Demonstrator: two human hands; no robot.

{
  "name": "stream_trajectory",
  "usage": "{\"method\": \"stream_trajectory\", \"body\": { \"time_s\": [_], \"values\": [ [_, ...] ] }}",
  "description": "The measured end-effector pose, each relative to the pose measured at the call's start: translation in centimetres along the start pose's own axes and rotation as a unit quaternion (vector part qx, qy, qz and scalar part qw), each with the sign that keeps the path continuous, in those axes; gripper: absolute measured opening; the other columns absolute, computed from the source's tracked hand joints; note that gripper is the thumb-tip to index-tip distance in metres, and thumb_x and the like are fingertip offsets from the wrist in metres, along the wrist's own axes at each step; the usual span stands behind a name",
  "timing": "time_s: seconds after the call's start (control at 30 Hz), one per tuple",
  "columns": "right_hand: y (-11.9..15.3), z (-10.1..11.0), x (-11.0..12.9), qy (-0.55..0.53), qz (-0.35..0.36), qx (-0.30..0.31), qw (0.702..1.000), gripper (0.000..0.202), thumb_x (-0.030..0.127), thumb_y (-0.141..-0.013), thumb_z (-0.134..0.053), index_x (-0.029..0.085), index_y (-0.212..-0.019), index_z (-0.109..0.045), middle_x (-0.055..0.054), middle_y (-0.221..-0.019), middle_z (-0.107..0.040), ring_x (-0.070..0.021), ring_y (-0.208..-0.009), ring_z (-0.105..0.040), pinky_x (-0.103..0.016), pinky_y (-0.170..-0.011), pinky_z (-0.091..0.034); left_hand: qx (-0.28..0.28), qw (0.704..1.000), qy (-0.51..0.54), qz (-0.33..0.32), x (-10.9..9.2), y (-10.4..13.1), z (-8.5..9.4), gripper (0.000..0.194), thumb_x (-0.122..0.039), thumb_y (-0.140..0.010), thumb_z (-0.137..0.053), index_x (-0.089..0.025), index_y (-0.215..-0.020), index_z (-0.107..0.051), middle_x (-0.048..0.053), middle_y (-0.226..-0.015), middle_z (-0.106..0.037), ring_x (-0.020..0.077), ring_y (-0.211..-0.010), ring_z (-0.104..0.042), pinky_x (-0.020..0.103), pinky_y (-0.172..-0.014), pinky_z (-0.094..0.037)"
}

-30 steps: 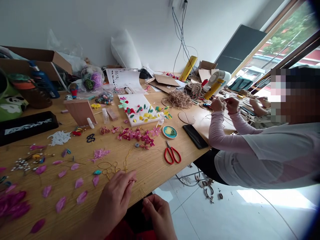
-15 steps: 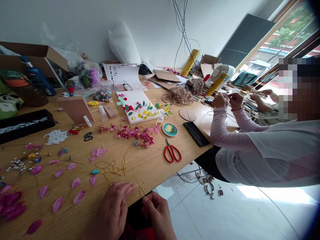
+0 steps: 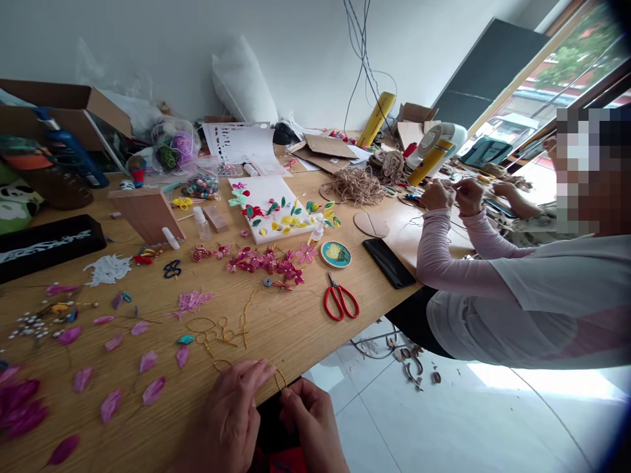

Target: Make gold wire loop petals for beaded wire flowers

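A small loop of gold wire (image 3: 280, 378) stands up from the pinched thumb and finger of my right hand (image 3: 310, 415), at the table's front edge. My left hand (image 3: 231, 410) is just left of it, fingers stretched out and fingertips close to the loop; whether they touch it I cannot tell. Beyond my left hand lie twisted gold wire shapes (image 3: 204, 332), one strand running behind the hand, with a teal petal (image 3: 186, 339) beside them. Several pink petals on wires (image 3: 148, 361) are spread over the table to the left.
Red-handled scissors (image 3: 341, 303), a black phone (image 3: 389, 263) and a round embroidered piece (image 3: 336, 254) lie to the right. Pink wire flowers (image 3: 269, 261) and a white board with coloured flowers (image 3: 263, 187) are further back. A co-worker (image 3: 497, 289) sits at the right.
My left hand has shifted slightly right, its fingertips closer to the wire loop. My right hand keeps its pinch in nearly the same place.
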State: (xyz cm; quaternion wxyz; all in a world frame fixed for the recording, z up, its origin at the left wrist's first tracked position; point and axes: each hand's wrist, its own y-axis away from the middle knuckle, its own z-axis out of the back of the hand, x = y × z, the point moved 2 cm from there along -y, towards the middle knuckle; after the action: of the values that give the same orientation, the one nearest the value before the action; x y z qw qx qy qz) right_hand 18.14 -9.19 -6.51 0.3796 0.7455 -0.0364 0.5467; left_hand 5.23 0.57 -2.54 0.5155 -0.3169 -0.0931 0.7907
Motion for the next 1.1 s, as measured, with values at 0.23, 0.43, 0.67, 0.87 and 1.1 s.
{"method": "stream_trajectory", "body": {
  "time_s": [0.23,0.43,0.67,0.87,1.1],
  "values": [
    [0.1,-0.3,0.4,0.004,-0.002,-0.016,1.000,0.029,0.039,-0.074,-0.066,0.017,-0.062,-0.051,0.002,-0.050,-0.055,-0.0074,-0.044,-0.041,-0.020,-0.046,-0.031,0.037,0.999,-0.034,-0.015,-0.4,-0.4,0.2,0.051,0.000,-0.088,-0.036,-0.011,-0.136,-0.048,0.007,-0.121,-0.067,0.0183,-0.119,-0.054,0.028,-0.096,-0.048],
    [0.1,-0.6,0.0,0.003,0.004,-0.043,0.999,0.033,0.044,-0.072,-0.067,0.018,-0.060,-0.049,0.002,-0.048,-0.053,-0.0074,-0.043,-0.040,-0.019,-0.044,-0.030,0.047,0.993,-0.075,-0.078,-0.8,-0.7,0.3,0.048,-0.005,-0.092,-0.033,-0.018,-0.131,-0.058,-0.003,-0.122,-0.069,0.0229,-0.114,-0.053,0.035,-0.092,-0.044],
    [0.3,-0.5,0.4,0.024,0.012,-0.033,0.999,0.038,0.050,-0.074,-0.066,0.017,-0.063,-0.049,0.002,-0.051,-0.053,-0.0078,-0.045,-0.040,-0.020,-0.045,-0.030,0.014,0.994,-0.078,-0.078,-0.7,-0.5,-0.2,0.051,-0.003,-0.088,-0.034,-0.021,-0.127,-0.062,-0.005,-0.125,-0.067,0.0220,-0.113,-0.051,0.035,-0.096,-0.036],
    [1.0,-0.2,1.0,0.133,0.064,-0.012,0.989,0.033,0.047,-0.082,-0.061,0.015,-0.073,-0.057,-0.003,-0.064,-0.060,-0.0129,-0.056,-0.050,-0.023,-0.053,-0.039,0.020,0.993,-0.097,-0.069,-0.5,0.3,-1.0,0.052,-0.003,-0.088,-0.035,-0.024,-0.127,-0.062,-0.002,-0.125,-0.067,0.0221,-0.114,-0.051,0.036,-0.099,-0.037],
    [1.8,-0.6,0.6,0.263,0.166,-0.109,0.944,0.012,0.031,-0.086,-0.058,0.019,-0.084,-0.059,-0.004,-0.076,-0.066,-0.0162,-0.062,-0.058,-0.026,-0.058,-0.044,0.043,0.990,-0.102,-0.088,-0.7,-0.1,-0.3,0.048,-0.004,-0.090,-0.036,-0.020,-0.128,-0.062,-0.002,-0.126,-0.067,0.0234,-0.111,-0.050,0.037,-0.095,-0.037]
  ]
}}
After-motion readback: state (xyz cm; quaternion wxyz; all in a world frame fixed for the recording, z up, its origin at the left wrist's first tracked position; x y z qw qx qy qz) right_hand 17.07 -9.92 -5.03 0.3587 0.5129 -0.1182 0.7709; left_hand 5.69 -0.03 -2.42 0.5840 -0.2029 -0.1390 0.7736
